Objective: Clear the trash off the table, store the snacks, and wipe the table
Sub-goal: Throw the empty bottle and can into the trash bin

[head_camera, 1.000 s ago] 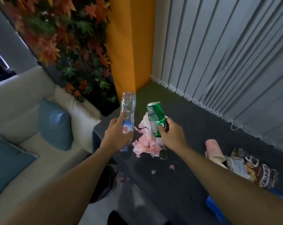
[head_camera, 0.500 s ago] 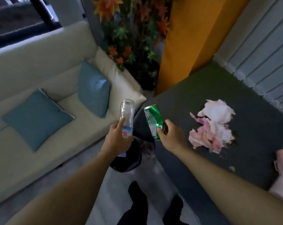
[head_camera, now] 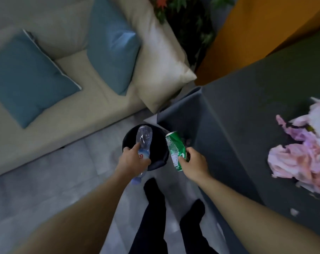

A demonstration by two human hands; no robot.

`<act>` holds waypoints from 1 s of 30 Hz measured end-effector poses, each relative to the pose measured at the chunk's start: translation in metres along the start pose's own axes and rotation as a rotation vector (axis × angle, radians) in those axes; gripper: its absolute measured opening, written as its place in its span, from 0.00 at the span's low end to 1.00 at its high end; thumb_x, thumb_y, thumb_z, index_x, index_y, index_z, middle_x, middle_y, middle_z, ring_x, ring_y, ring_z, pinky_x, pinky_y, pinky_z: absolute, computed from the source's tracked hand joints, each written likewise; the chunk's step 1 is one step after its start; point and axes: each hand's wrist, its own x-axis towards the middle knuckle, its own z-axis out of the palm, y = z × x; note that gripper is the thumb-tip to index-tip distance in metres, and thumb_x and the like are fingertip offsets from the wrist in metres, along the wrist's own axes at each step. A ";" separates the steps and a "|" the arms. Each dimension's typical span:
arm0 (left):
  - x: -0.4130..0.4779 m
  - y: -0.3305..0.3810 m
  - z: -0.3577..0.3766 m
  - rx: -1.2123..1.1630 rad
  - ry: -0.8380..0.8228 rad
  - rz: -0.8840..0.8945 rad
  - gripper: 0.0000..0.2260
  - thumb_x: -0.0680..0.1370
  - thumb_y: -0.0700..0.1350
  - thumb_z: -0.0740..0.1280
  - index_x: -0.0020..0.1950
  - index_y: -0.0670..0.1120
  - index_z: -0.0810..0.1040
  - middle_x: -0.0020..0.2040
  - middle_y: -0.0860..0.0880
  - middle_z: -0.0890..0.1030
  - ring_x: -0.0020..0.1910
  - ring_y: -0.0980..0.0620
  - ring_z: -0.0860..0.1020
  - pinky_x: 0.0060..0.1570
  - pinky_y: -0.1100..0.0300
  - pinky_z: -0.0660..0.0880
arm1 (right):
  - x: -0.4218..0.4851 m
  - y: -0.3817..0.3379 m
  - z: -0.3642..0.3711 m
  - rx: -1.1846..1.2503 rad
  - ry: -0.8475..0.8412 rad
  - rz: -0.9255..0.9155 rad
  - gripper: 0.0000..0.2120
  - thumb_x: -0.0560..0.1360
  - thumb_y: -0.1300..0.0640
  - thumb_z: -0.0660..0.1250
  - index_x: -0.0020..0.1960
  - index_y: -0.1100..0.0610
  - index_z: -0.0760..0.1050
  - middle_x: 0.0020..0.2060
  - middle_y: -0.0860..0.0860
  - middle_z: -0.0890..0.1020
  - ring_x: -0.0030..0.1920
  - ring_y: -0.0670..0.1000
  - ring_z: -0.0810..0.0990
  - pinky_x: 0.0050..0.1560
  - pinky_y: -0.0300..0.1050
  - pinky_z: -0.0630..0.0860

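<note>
My left hand [head_camera: 132, 162] grips a clear plastic water bottle [head_camera: 144, 140] by its labelled middle, right over the black round trash bin [head_camera: 156, 140] on the floor. My right hand [head_camera: 193, 165] holds a green drink can [head_camera: 174, 149] at the bin's right rim, next to the table's corner. On the dark grey table [head_camera: 247, 116] at the right lies a heap of crumpled pink and white tissue [head_camera: 302, 153], with small scraps [head_camera: 294, 211] near its front edge.
A cream sofa [head_camera: 67, 116] with two blue cushions [head_camera: 27, 79] stands to the left of the bin. My legs in dark trousers [head_camera: 155, 217] stand on the grey floor below the bin. A plant and an orange wall are behind the table.
My view has swung down and left from the table to the bin. Both hands have carried the bottle and the can down over the bin.
</note>
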 end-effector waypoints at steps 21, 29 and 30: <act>0.128 -0.051 0.065 0.041 -0.068 0.027 0.34 0.79 0.55 0.66 0.81 0.45 0.59 0.78 0.43 0.65 0.78 0.45 0.61 0.73 0.54 0.62 | 0.111 0.028 0.124 -0.114 -0.193 0.114 0.29 0.78 0.45 0.65 0.77 0.51 0.63 0.71 0.53 0.73 0.70 0.56 0.70 0.65 0.50 0.71; 0.104 -0.036 0.039 0.167 -0.029 0.118 0.32 0.82 0.57 0.60 0.82 0.47 0.55 0.80 0.43 0.59 0.79 0.42 0.58 0.76 0.50 0.59 | 0.088 0.017 0.085 -0.139 -0.177 0.018 0.31 0.80 0.42 0.62 0.78 0.52 0.61 0.74 0.51 0.68 0.74 0.54 0.66 0.70 0.49 0.67; 0.099 -0.031 0.032 0.187 -0.016 0.130 0.32 0.82 0.57 0.60 0.82 0.47 0.54 0.81 0.43 0.58 0.79 0.42 0.58 0.77 0.50 0.59 | 0.084 0.012 0.076 -0.146 -0.163 -0.003 0.31 0.80 0.41 0.61 0.78 0.52 0.61 0.75 0.51 0.68 0.74 0.54 0.65 0.71 0.49 0.66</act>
